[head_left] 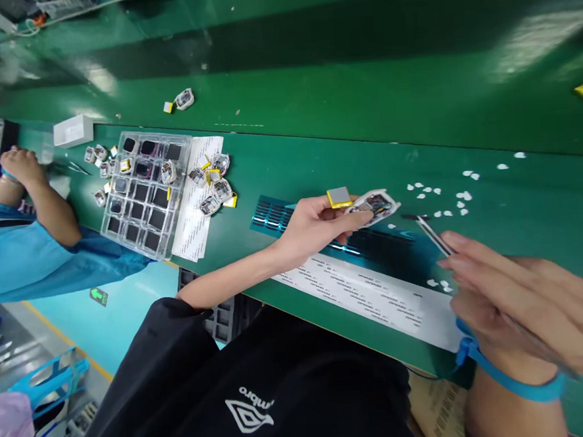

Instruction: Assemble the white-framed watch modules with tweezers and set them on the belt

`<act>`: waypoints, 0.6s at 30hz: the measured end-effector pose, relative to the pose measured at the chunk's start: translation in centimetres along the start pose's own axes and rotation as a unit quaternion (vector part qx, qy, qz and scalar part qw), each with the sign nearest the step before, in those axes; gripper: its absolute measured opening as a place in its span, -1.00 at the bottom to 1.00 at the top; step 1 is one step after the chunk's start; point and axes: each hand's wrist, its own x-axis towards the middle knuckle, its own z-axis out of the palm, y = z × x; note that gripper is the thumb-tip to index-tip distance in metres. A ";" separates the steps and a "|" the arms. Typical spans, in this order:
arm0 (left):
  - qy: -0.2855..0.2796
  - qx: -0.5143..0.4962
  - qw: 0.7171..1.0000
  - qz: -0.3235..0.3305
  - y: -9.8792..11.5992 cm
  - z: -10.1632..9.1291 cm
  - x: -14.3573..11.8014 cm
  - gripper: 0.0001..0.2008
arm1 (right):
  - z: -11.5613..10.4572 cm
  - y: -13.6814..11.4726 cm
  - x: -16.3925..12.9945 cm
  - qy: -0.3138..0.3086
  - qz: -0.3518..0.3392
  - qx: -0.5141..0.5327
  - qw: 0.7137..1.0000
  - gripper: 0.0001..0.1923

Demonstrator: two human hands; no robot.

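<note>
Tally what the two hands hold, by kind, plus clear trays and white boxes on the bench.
Open watch-style casing with a yellow-edged battery pack, in the left hand: 1
Tweezers, in the right hand: 1
Clear compartment tray: 1
White box: 1
Total: 4

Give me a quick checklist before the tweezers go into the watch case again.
1. Left hand has the open watch case in its grip: ok, pinched at its edge, held above the belt.
2. Battery out of the way: ok, it sits at the fingertips beside the case, yellow edge showing.
3. Right hand holds the tweezers: ok, tips point toward the case but stand apart from it.
4. Something held in the tweezer tips: cannot tell, too small and blurred.
5. Strip of blue film pieces within reach: ok, lying under the left wrist.
6. Wrist strap on the right wrist: ok.
</note>
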 end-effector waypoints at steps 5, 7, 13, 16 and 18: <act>0.015 -0.068 0.998 -0.004 0.7 0.0 -0.2 -0.63 | -0.6 -2.5 2.2 -0.078 -0.087 0.019 0.993 -0.29; 0.019 -0.073 0.997 -0.006 0.9 0.0 -0.3 -0.63 | -0.6 -2.9 2.6 -0.103 -0.096 0.005 0.990 -0.22; 0.039 -0.043 0.998 -0.030 1.1 0.3 -0.5 -0.63 | -0.4 -2.9 2.7 -0.130 -0.139 -0.044 0.981 -0.19; 0.046 -0.032 0.998 -0.034 1.0 0.3 -0.6 -0.65 | -0.4 -3.1 3.0 -0.142 -0.168 -0.054 0.974 -0.24; 0.047 -0.032 0.998 -0.033 0.9 0.3 -0.6 -0.65 | -0.4 -3.2 3.3 -0.137 -0.191 -0.051 0.971 -0.26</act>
